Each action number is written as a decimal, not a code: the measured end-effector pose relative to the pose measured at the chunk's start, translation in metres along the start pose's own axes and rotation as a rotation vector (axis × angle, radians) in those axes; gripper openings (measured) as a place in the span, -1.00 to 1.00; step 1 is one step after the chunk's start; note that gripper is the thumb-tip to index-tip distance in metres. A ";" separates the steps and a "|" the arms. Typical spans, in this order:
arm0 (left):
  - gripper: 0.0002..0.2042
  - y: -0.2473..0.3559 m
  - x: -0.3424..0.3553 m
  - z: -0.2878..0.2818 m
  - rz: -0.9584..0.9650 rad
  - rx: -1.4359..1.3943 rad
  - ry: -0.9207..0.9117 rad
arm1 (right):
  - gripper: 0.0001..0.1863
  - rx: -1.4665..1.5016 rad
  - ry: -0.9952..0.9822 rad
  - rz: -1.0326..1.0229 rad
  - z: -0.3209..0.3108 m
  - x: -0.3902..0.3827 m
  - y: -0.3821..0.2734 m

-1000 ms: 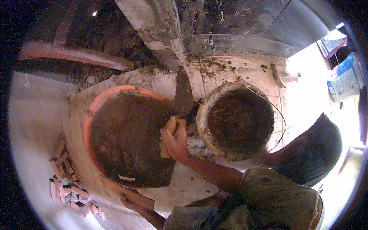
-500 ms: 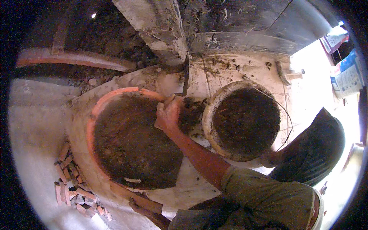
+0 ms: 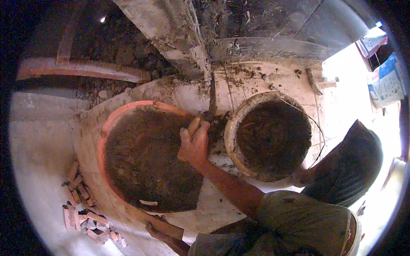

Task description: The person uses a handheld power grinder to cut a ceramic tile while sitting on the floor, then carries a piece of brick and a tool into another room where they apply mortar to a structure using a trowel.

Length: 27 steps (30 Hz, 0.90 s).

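My right hand is closed above the right edge of a large orange tub, which holds dark, soil-like material. A thin dark tool runs up from my fist towards the wall corner; blur and poor light hide its exact kind. At the bottom, my left hand lies against a tan, board-like strip beside the tub, its fingers mostly hidden. To the right of my right hand stands a round, dirt-crusted bucket with a wire handle, filled with similar dark material.
A rough pillar and a dark wall rise ahead. Broken brick pieces lie at the lower left. My bent right leg is beside the bucket. Printed sacks sit at the far right.
My right hand has moved slightly right and nearer to me, and the dark tool has shifted with it. My left hand is nearly where it was.
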State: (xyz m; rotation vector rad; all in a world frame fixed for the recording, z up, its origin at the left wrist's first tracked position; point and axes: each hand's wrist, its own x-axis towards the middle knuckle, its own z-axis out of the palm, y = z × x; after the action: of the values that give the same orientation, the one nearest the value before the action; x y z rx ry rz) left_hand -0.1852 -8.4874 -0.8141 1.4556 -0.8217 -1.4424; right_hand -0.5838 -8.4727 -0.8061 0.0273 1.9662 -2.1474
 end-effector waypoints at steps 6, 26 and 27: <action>-0.66 0.023 -0.019 0.059 0.033 0.277 0.159 | -0.57 -0.162 0.052 0.068 0.014 0.060 0.023; -0.46 0.013 -0.028 0.034 0.033 0.258 0.156 | -0.60 -0.167 -0.045 -0.206 0.027 0.038 -0.008; -0.46 0.012 -0.028 0.032 0.028 0.253 0.153 | -0.60 -0.167 -0.047 -0.203 0.029 0.035 -0.014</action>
State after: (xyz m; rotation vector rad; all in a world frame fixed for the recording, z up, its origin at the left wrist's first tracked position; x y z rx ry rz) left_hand -0.2177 -8.4709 -0.7891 1.7136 -0.9490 -1.2222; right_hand -0.6165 -8.5061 -0.7956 -0.2600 2.1968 -2.0699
